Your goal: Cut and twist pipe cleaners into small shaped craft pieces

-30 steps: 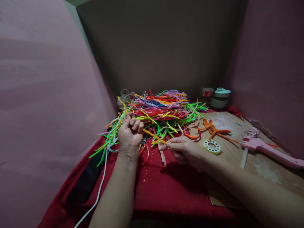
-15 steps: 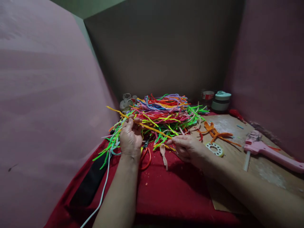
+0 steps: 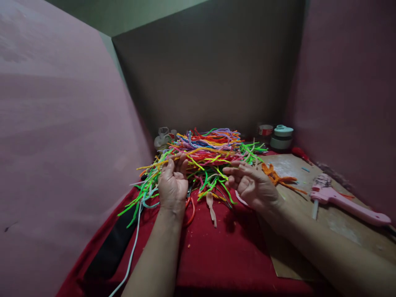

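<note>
My left hand [image 3: 173, 183] has its fingers closed around an orange-yellow pipe cleaner [image 3: 151, 166], which sticks out to the left and runs right over the pile. My right hand [image 3: 252, 183] is empty, palm turned inward and fingers apart, just right of the pile's front edge. Behind both hands lies a heap of many-coloured pipe cleaners [image 3: 210, 144], with green and yellow ones spilling forward. Red-handled scissors [image 3: 193, 210] lie partly hidden beside my left wrist. A folded peach pipe cleaner piece [image 3: 211, 208] rests on the red cloth [image 3: 216, 260] between my hands.
On the right, a cardboard sheet [image 3: 291, 255] holds a pink glue gun [image 3: 346, 204] and an orange pipe cleaner bow shape [image 3: 275, 175]. A teal-lidded container [image 3: 281, 138] stands at the back. A black flat object [image 3: 108, 247] and white cable [image 3: 134, 243] lie left. Walls enclose the table.
My right hand has let go of the orange-yellow pipe cleaner and opened. That pipe cleaner's right end now lies higher, across the pile. The view has shifted slightly.
</note>
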Tool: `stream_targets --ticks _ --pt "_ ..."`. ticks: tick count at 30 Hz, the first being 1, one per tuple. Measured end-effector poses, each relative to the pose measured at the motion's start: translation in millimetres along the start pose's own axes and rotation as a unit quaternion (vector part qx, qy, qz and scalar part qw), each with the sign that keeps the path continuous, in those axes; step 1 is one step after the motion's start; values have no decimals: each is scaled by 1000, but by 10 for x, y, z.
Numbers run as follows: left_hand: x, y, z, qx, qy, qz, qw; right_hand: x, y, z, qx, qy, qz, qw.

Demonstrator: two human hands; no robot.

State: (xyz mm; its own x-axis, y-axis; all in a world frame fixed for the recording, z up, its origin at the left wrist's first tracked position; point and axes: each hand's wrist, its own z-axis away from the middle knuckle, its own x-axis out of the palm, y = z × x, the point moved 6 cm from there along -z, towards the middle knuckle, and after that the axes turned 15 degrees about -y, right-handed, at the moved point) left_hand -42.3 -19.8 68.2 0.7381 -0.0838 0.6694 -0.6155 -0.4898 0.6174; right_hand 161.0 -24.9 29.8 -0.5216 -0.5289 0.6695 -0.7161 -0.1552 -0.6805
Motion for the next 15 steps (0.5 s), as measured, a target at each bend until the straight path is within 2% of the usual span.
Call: stream_targets --ticks 3,5,11,13,15 --pt "70 -34 20 -6 -31 -2 999 69 81 8 44 -36 85 995" --pt "146 -104 70 -30 -50 -11 998 98 125 16 60 -39 109 991" --pt "448 -488 348 -166 -158 -54 972 53 89 -27 3 -16 121 992" --pt "470 -575 409 -189 -166 -74 965 -8 69 -43 -5 6 139 990" --pt "439 -607 430 -195 -152 -107 963 -80 61 -48 3 39 160 986"
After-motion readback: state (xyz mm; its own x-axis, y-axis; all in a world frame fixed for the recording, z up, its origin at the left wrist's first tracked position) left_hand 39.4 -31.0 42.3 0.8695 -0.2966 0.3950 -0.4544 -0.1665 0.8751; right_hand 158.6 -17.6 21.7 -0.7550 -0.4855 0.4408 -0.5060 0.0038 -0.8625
